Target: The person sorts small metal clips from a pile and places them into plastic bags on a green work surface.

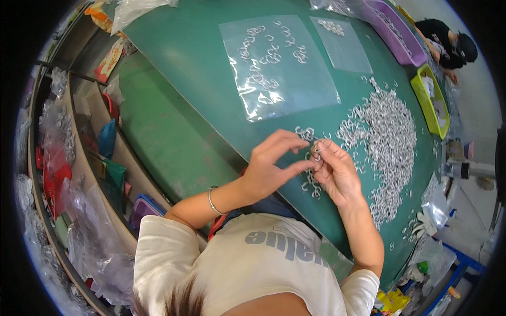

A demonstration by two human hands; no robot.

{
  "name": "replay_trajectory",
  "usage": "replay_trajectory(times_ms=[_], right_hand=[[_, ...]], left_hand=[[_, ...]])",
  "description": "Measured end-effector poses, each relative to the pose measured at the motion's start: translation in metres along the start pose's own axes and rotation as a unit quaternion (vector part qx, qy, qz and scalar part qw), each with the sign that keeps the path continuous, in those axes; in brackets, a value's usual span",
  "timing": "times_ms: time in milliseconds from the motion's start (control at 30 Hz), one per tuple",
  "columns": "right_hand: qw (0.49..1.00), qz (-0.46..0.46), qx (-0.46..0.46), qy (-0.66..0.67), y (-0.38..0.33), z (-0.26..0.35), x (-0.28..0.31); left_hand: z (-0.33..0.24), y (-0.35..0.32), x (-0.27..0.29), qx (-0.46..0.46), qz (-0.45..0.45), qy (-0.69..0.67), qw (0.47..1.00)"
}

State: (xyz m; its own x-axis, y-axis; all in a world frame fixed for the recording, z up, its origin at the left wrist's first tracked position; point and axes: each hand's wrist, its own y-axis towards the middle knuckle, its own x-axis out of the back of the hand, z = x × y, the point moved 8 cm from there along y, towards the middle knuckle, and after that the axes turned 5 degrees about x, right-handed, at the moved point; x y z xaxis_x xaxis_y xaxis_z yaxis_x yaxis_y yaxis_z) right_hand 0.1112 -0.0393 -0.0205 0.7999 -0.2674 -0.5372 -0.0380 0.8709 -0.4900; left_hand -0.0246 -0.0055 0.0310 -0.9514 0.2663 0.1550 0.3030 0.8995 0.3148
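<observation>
My left hand [274, 166] and my right hand [334, 168] meet over the green table [200, 58], fingertips pinched together on a small silver metal ring [318, 148]. A few loose rings [311, 184] lie just below the hands. A large heap of the same silver rings [387, 137] spreads to the right of my right hand. A clear plastic bag [276, 63] with several rings in it lies flat farther up the table. A thin bracelet circles my left wrist.
A second clear bag [345, 45] lies at the top right, next to a purple tray [398, 31] and a lime-green tray [429, 100]. Another person in black [448, 42] sits at the far end. Shelves with bagged goods [63, 158] line the left.
</observation>
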Motion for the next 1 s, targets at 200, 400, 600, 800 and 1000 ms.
replay_trajectory(times_ms=[200, 400, 600, 800, 1000], right_hand=[[0.994, -0.026, 0.096, -0.055, -0.055, -0.005, 0.025], [0.951, -0.077, 0.259, -0.152, -0.095, 0.012, 0.045], [0.912, -0.134, 0.339, -0.187, -0.123, 0.019, 0.062], [0.929, -0.148, 0.32, -0.113, -0.134, 0.018, 0.08], [0.909, -0.173, 0.358, -0.122, -0.145, 0.017, 0.091]], left_hand=[[-0.002, -0.028, -0.048, 0.076, 0.073, -0.115, 0.988], [0.002, -0.046, -0.084, 0.21, 0.096, -0.294, 0.928], [0.001, -0.053, -0.108, 0.266, 0.094, -0.294, 0.913], [-0.007, -0.058, -0.124, 0.289, 0.148, -0.276, 0.904], [-0.014, -0.062, -0.127, 0.281, 0.186, -0.192, 0.922]])
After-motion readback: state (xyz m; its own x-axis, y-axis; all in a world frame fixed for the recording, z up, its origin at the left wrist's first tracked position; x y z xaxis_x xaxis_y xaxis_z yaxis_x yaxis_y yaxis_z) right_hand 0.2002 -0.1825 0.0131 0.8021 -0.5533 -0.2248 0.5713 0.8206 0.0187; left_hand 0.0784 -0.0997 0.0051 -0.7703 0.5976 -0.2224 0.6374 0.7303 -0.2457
